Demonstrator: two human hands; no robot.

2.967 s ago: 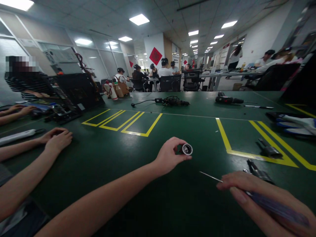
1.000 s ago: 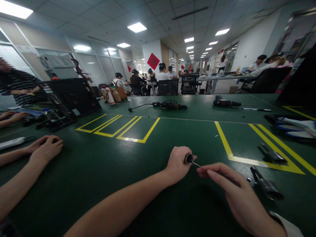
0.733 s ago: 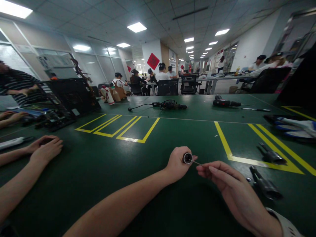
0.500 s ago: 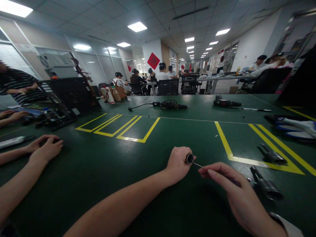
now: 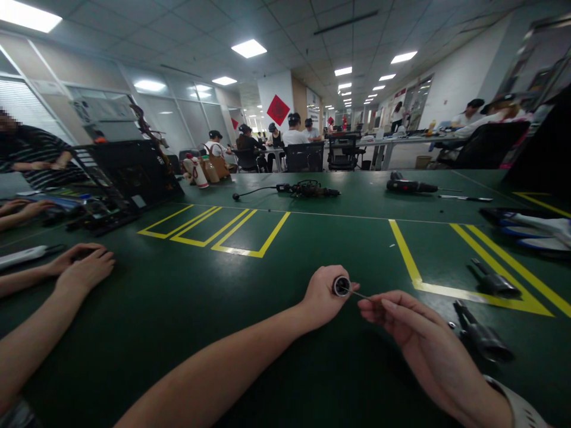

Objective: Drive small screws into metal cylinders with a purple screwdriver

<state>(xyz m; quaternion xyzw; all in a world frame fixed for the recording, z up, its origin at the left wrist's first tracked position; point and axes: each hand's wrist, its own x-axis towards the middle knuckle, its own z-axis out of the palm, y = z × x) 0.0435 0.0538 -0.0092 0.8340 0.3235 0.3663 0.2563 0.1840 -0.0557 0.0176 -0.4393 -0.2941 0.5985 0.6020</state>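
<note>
On green table (image 5: 187, 309), near edge: left hand (image 5: 322, 297) grasping small round part (image 5: 341, 286), right hand (image 5: 404, 318) pinching thin metal rod (image 5: 354, 292) into it.
Far left, co-worker's hands (image 5: 82, 264) flat on table; part sits just above table at centre, dark cylinder, silvery rim, pale face toward camera, body hidden in fist; rod tip at its opening, depth unclear; rod's handle end hidden in right fingers; two dark metal pieces (image 5: 484, 339) right, blurred; right wrist cut off by frame.

the left hand (image 5: 325, 297) hides most of the small cylinder (image 5: 341, 286); the right hand (image 5: 404, 321) covers the thin tool's (image 5: 357, 293) handle.
</note>
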